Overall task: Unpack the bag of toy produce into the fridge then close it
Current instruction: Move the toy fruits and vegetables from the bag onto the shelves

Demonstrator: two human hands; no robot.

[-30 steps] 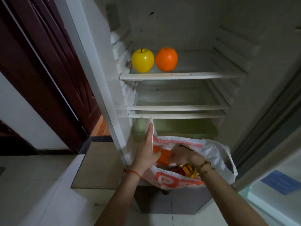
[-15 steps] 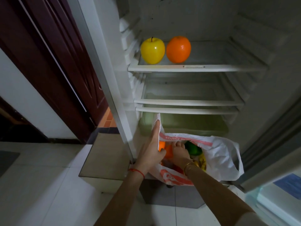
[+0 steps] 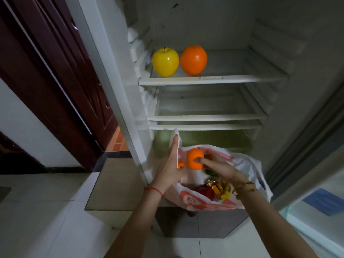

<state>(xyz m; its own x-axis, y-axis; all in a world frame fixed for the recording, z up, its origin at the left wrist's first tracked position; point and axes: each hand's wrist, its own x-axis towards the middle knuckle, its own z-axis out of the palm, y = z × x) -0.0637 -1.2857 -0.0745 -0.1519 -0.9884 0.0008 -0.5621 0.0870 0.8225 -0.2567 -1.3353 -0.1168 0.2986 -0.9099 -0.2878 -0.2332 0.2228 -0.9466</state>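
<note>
Lifted clear of the bag's mouth since half a second ago, a small orange toy fruit (image 3: pixel 194 158) now sits in the right hand (image 3: pixel 216 167), whose fingers were then buried among the produce. Thumb and fingertips pinch the fruit from its right side, so the hand is closed around it, with the wrist trailing toward 4 o'clock.

Against the near-left rim of the plastic bag (image 3: pixel 247 164), the left hand (image 3: pixel 168 171) is pressed with fingers extended toward 12 o'clock, pinning the white edge upward rather than curling round it; whether the thumb hooks the plastic I cannot tell. Inside the bag more pieces remain: a red one (image 3: pixel 205 192), something yellow, a green shape, and another orange bit peeking by the left palm.

The move turns on direction: the top shelf (image 3: pixel 242 79) lies at about 12 o'clock from the held fruit, well above it. A yellow apple (image 3: pixel 165 62) and a large orange (image 3: pixel 193 60) already stand just beside each other at its left end, leaving bare shelf toward 1 o'clock. Roughly round, the fruit needs no particular orientation. The right hand, already holding it, is the one to carry it up.
</note>
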